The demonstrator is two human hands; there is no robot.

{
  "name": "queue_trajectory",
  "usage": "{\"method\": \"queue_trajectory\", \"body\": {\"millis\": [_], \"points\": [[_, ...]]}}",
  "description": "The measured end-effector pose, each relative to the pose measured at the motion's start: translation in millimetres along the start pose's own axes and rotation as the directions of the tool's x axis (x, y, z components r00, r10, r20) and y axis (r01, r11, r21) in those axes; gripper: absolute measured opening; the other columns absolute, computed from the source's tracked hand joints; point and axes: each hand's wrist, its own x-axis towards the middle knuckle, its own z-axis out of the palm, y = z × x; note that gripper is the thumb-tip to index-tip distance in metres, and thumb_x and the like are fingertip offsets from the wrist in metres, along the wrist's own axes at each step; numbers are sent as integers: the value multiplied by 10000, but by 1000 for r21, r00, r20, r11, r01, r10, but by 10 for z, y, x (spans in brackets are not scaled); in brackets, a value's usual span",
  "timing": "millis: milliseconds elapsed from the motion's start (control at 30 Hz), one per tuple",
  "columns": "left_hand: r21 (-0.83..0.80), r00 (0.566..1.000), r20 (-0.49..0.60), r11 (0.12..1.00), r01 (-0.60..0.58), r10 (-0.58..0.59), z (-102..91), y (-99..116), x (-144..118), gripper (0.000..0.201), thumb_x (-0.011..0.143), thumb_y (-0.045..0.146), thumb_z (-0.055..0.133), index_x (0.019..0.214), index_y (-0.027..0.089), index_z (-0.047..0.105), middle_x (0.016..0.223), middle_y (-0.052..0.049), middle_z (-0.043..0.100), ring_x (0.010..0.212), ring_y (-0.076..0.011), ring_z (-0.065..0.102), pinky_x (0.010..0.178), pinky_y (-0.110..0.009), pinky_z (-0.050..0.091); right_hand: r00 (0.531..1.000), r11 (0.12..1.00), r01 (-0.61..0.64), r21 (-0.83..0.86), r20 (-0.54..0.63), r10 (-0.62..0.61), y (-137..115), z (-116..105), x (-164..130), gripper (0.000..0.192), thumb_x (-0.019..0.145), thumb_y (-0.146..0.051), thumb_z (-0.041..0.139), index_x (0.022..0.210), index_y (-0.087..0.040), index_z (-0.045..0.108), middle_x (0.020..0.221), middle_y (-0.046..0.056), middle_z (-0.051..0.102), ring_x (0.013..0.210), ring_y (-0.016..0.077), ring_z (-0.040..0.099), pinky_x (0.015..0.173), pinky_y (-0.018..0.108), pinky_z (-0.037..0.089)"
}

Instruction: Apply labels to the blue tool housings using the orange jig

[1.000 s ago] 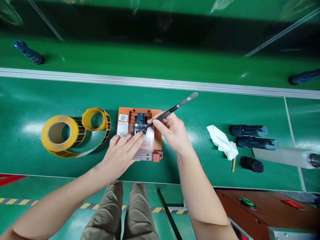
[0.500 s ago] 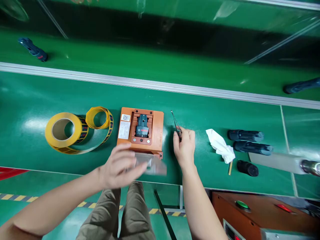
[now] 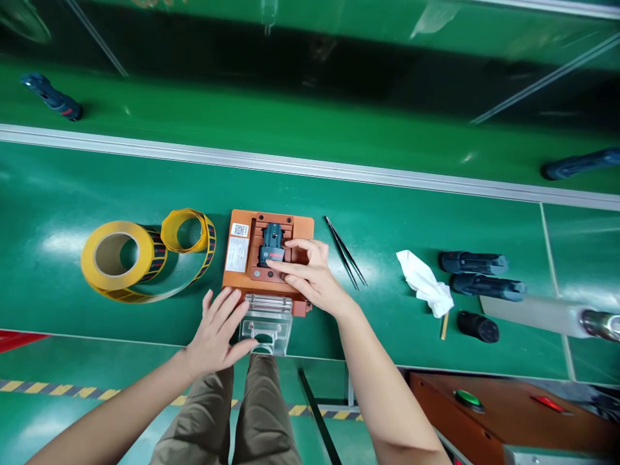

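Note:
A dark blue battery pack (image 3: 272, 240) with red lettering sits in the recess of an orange fixture (image 3: 237, 279). My right hand (image 3: 314, 271) reaches over the fixture's right side, fingers apart. One fingertip touches the pack's lower edge and another lies by its right side. My left hand (image 3: 219, 329) is open at the fixture's front left, fingers spread. Its thumb and fingertips lie by the clear hinged cover (image 3: 283, 329), which is swung down towards me. Black tweezers (image 3: 345, 250) lie on the bench right of the fixture, out of both hands.
A yellow label roll (image 3: 113, 255) and a smaller coil (image 3: 186, 231) stand at left. At right lie a white tissue (image 3: 423, 282), dark battery packs (image 3: 472, 262) and a black cylindrical part (image 3: 477, 326). An orange box (image 3: 504, 413) with green and red buttons is below the bench's right edge.
My right hand has let go of the tweezers and moved left to the battery pack. The clear cover has swung down towards me, and my left hand has lowered beside it.

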Motion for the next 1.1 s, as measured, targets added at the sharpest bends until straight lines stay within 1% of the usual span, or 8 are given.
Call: {"method": "queue_trajectory", "body": {"millis": [100,333,567,667,767,900,1000,1100], "points": [[-45,999,38,999,1,0,42,-70,27,884,881,349,685,1598,144,210,1472,-223,486,1507,-361,289,1230,-619,173,1000,1000,-4,12,7,4,121,60,61,367,1023,-487,404,1252,-445,687,1369,55,433,1282,295,355,1123,530,301],[-64,999,50,998,-2,5,64,-92,7,909,857,311,706,1602,177,204,1485,-206,468,1507,-368,290,1231,-605,200,999,998,-42,44,5,42,129,46,213,394,1034,-476,376,1254,-411,696,1334,66,449,1296,302,368,1121,546,308],[-50,998,58,999,14,-11,71,-108,-33,871,879,321,672,1602,197,202,1505,-205,453,1505,-360,299,1225,-612,212,965,973,-219,74,-129,227,-95,111,209,430,932,-528,583,1266,-264,649,1230,110,474,1199,306,437,1047,521,408],[-36,998,56,999,16,-14,68,-108,-43,844,889,329,656,1597,197,215,1515,-211,449,1492,-361,327,1210,-622,241,941,953,-299,-53,-182,285,-198,148,351,625,689,-616,802,1082,-163,627,1086,137,521,1057,337,477,920,521,486],[-6,999,36,1000,16,-16,68,-115,-43,828,891,340,648,1590,193,229,1519,-213,451,1477,-358,358,1196,-620,273,945,950,-290,-121,-197,263,-393,81,459,491,685,-533,825,925,-178,585,989,125,559,993,329,511,877,501,500],[6,1000,-29,1000,2,-1,15,-72,19,756,890,327,646,1551,178,313,1504,-217,472,1462,-343,386,1180,-598,306,901,926,-361,112,-214,377,-841,-143,282,467,715,-477,790,985,-208,521,995,98,638,949,279,604,831,430,524],[-84,977,-95,980,182,-190,-152,128,181,489,901,324,630,1372,215,557,1418,-165,584,1441,-357,400,1171,-646,259,857,821,-464,334,-64,511,-1230,-285,-89,454,747,-469,742,1034,-234,480,898,29,685,795,214,663,727,353,530],[-327,836,-35,796,509,-548,-459,493,459,305,939,375,583,1193,228,667,1240,-122,702,1304,-341,538,1116,-643,330,848,769,-462,442,-34,529,-1566,-358,-514,446,731,-429,748,1014,-242,458,892,18,701,766,200,673,719,339,530]]}}
